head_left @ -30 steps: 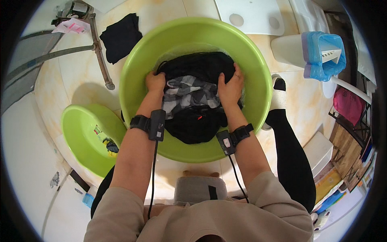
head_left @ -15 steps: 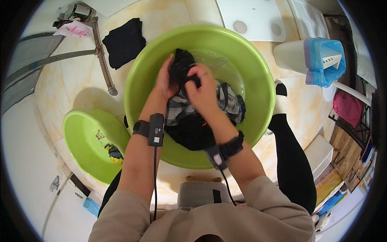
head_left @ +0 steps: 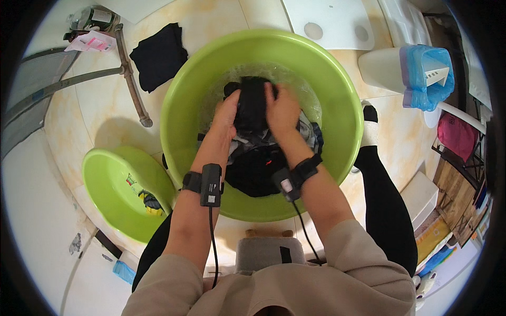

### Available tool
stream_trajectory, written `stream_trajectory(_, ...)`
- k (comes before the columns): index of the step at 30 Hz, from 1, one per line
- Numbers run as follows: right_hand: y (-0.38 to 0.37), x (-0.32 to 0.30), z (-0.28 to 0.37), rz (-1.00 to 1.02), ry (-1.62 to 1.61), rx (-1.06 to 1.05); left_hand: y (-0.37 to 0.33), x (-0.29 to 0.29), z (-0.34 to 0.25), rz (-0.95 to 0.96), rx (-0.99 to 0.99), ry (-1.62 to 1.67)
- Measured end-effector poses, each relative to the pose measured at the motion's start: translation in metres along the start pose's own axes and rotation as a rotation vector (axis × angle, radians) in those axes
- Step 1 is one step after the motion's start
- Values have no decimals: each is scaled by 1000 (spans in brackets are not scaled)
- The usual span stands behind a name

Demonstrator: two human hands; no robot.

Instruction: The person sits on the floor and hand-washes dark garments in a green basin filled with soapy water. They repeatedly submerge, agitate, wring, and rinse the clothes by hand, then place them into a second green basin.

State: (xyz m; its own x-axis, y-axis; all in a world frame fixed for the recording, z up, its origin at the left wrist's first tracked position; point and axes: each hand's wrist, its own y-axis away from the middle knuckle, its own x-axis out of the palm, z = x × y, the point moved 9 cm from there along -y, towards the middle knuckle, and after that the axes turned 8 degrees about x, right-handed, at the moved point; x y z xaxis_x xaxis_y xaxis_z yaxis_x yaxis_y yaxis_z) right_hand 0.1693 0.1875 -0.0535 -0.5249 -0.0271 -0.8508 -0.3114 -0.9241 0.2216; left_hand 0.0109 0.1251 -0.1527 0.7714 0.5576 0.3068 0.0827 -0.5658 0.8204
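Observation:
A large green basin [head_left: 340, 121] of water stands in front of me with wet clothes in it. Over the water, a black garment [head_left: 252, 105] is stretched between my two hands. Fingers of my left hand [head_left: 226, 113] are closed on its left side. My right hand [head_left: 283, 111], a little blurred, grips the right side. Below them lie a grey plaid cloth [head_left: 312, 131] and another black cloth [head_left: 249, 171] with a small red mark. The kind of the held garment cannot be made out.
A smaller green basin [head_left: 105, 184] with a few small cloths stands at the left. A folded black cloth [head_left: 159, 57] lies on the tiles near a metal pipe frame [head_left: 129, 79]. At the right are a blue-lined bin [head_left: 382, 73] and a white scale [head_left: 337, 23].
The black garment, bunched up before, is now spread wider between my hands. My right hand has moved right and my left slightly right and down. The water looks more stirred.

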Motion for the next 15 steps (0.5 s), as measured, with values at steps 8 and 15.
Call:
stream_trajectory(8, -6, -21, -27, -245, 26, 85, 20, -39, -34, -449, 77, -100)
stream_trajectory(15, -6, 36, 37, 93, -66, -205, 12, -1, -50, 26, -24, 154)
